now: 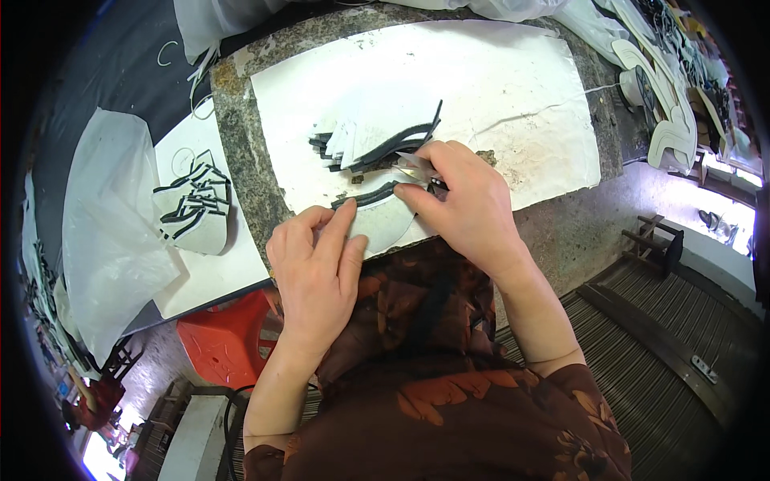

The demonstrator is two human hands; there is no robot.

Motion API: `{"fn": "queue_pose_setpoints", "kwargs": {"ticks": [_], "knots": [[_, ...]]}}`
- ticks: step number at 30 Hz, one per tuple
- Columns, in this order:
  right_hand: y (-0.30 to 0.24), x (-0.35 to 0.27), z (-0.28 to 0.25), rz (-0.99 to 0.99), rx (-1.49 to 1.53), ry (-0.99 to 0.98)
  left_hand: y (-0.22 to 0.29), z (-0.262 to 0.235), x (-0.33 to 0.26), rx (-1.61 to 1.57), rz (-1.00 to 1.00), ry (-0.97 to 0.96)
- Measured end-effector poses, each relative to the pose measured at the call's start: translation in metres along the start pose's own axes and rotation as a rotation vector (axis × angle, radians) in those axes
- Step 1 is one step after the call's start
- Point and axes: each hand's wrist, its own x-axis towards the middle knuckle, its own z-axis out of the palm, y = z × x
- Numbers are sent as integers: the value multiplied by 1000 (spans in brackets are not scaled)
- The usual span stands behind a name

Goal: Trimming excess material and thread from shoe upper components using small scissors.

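In front of me lies a pale, rounded flat piece (389, 226) with a dark strip (370, 195) along its curved far edge. My left hand (317, 252) presses on its left end, with fingertips at the strip and the thumb on the pale surface. At the strip's right end are the thumb and fingertips of my right hand (465, 192). A pointed, silver-bladed tool (413, 160) sticks out from this closed hand; its grip is mostly hidden. Just beyond is a fanned pile of similar white pieces (349, 138) with dark curved strips.
A worn white sheet (521, 88) covers the stone-like slab (241, 120). More dark-edged pieces (195, 212) are stacked at the left, beside a clear plastic bag (108, 216). A spool (634, 86) trails thread at the right. A red stool (224, 341) stands below the table's left side.
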Motion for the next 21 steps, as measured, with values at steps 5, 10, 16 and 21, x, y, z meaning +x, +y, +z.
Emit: {"fn": "queue_pose_setpoints", "kwargs": {"ticks": [5, 10, 16, 21], "knots": [[-6, -3, -18, 171, 378, -173, -3, 4, 0, -61, -13, 63], [-1, -4, -23, 133, 330, -250, -8, 7, 1, -175, 13, 91], [-2, -8, -21, 102, 378, -206, -11, 13, -1, -157, 118, 160], [1, -11, -21, 46, 358, -192, -10, 11, 3, -140, 224, 163]]}}
